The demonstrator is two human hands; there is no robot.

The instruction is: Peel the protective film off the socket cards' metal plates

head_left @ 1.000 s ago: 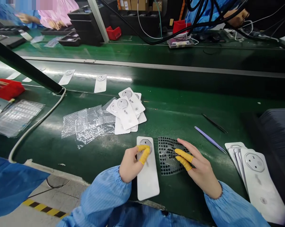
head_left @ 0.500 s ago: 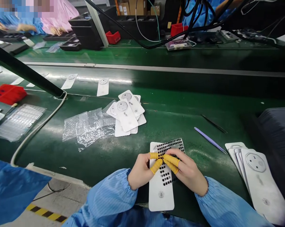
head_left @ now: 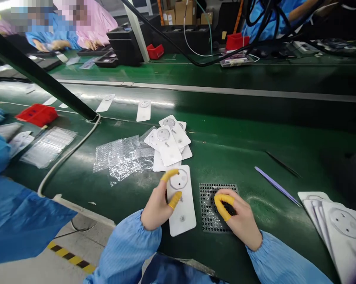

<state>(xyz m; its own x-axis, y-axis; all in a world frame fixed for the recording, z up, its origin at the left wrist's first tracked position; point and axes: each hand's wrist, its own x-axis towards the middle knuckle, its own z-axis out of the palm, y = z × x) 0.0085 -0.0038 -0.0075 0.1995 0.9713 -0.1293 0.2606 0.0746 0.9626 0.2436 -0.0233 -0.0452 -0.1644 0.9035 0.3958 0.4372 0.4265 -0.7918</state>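
White plastic panel lies flat on the green desk right in front of you; your left hand pinches its left edge, yellow-capped fingers closed on it. Just right of it, apart, sits the dotted sheet; your right hand rests on it, fingers curled narrow, pressing down, gripping nothing. Stack of panels at your far right. Purple stick beyond the sheet. Further out: loose pile of panels, crumpled bubble wrap beside it. Red tray far left.
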